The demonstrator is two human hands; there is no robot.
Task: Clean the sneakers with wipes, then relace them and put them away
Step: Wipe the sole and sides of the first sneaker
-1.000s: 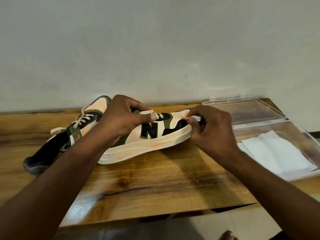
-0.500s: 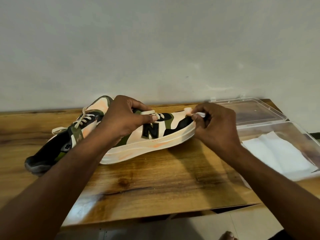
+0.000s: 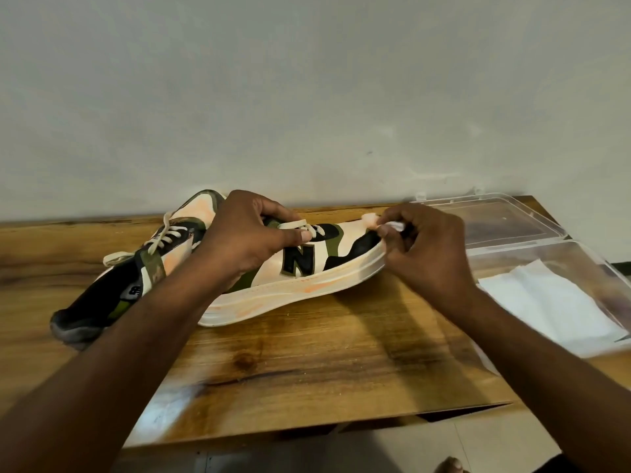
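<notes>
**Two hands wiping the toe of a sneaker on a wooden table**

Two bare forearms reach in from the bottom edge. The left hand (image 3: 254, 233) curls over the top of the near sneaker (image 3: 300, 271), fingers wrapped round the lacing area and thumb pressed against its side above a large black letter N. The right hand (image 3: 423, 247) pinches a small bunched white wipe (image 3: 397, 226) against the sneaker's toe end, which is tilted up off the table (image 3: 307, 363) while the heel end rests on the wood. Orange smears mark the pale sole and side panels, so cleaning appears unfinished.

The sneaker looks light, with a stiff rubber sole and a softer upper that would give under pressure; holding it across the laced middle, as the left hand does, seems the steadiest place. The wipe is thin and limp and probably tears or balls up easily.

Just behind, touching or nearly touching, a second sneaker (image 3: 112, 285) lies with its dark toe pointing left and cream laces loose. To the right sits a clear plastic box (image 3: 553, 247), lid open toward the wall (image 3: 307, 97), with flat white wipes (image 3: 546, 302) inside.
</notes>
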